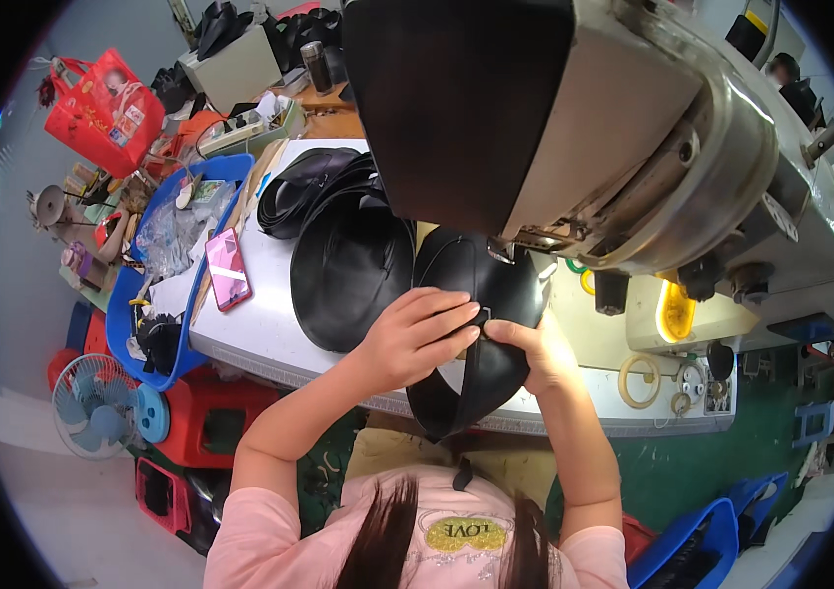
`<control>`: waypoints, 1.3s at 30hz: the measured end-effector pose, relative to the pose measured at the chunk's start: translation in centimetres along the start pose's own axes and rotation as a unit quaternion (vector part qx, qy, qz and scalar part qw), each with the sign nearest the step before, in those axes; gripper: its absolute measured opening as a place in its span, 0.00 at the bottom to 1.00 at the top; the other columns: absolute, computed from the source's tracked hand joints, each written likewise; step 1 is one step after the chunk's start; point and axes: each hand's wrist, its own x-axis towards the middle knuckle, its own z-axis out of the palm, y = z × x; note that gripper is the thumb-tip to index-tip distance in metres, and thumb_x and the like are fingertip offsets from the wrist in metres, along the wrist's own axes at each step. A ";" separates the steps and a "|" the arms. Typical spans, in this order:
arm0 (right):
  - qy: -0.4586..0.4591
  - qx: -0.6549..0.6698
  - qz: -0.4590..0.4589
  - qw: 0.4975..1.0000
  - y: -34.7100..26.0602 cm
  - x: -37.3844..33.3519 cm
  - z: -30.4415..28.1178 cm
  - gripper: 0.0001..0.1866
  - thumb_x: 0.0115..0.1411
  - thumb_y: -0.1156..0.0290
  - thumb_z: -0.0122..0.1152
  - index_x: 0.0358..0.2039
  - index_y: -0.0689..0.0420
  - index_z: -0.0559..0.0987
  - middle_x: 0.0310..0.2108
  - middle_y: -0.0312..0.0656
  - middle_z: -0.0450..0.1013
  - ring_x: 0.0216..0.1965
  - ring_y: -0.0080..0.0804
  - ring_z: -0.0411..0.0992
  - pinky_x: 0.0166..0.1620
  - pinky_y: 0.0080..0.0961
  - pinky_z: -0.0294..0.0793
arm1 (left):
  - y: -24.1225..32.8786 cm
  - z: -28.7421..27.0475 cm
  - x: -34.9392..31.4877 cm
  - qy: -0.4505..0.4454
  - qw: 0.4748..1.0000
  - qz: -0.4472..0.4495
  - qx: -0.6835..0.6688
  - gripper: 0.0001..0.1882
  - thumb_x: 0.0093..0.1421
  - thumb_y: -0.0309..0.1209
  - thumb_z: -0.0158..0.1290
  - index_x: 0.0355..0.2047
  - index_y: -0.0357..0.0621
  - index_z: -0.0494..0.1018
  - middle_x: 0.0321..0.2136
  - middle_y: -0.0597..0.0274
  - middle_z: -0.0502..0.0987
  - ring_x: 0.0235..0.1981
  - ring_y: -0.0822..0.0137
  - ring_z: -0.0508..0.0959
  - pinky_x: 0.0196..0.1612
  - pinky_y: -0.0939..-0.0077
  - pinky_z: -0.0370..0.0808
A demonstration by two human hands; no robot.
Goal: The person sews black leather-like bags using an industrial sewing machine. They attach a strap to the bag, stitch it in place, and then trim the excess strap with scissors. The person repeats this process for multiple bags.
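Under the head of a sewing machine point(535, 147) lies a black leather-like piece point(500, 378), with a narrow strap running down its middle and a small metal fitting on the strap. Flat across the strap rest the outstretched fingers of my left hand point(422, 334); its thumb is hidden. My right hand point(542, 351) grips the piece's right side, thumb on top close to the fitting, other fingers mostly out of sight. The piece's lower part reaches the table's front edge. Just left of it sits a stack of similar black pieces point(353, 270). The machine's head blocks the view behind the needle area.
A pink phone point(230, 270) lies on the white table point(265, 329). Left of it stands a blue basket point(179, 358) of plastic bags and scraps. On the right, a yellowish ring point(640, 382) and small round parts lie on the table. A fan point(98, 407) and red stool point(206, 427) are lower left.
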 end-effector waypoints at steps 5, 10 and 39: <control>0.044 0.056 -0.094 0.993 1.3 0.9 -3.2 0.17 0.44 0.71 0.65 0.34 0.66 0.74 0.28 0.41 0.73 0.28 0.26 0.71 0.31 0.21 0.70 | -2.5 1.9 1.9 0.027 0.999 -0.013 -0.033 0.12 0.38 0.18 0.53 0.27 0.38 0.74 0.31 0.55 0.74 0.36 0.57 0.73 0.35 0.69 0.72; 0.002 -0.021 -0.102 0.995 1.5 0.4 -5.6 0.08 0.48 0.71 0.61 0.25 0.55 0.69 0.18 0.30 0.64 0.17 0.14 0.58 0.19 0.13 0.55 | -3.3 2.3 2.7 0.051 0.997 -0.038 -0.034 0.13 0.37 0.18 0.54 0.28 0.40 0.73 0.32 0.60 0.74 0.36 0.60 0.73 0.36 0.70 0.71; 0.123 -0.025 -0.132 0.983 0.9 0.9 -5.2 0.09 0.47 0.74 0.61 0.27 0.54 0.69 0.21 0.31 0.64 0.19 0.16 0.60 0.23 0.14 0.59 | -3.5 1.8 3.7 0.019 0.997 -0.077 -0.017 0.13 0.42 0.20 0.53 0.30 0.44 0.75 0.30 0.64 0.74 0.33 0.64 0.73 0.35 0.72 0.69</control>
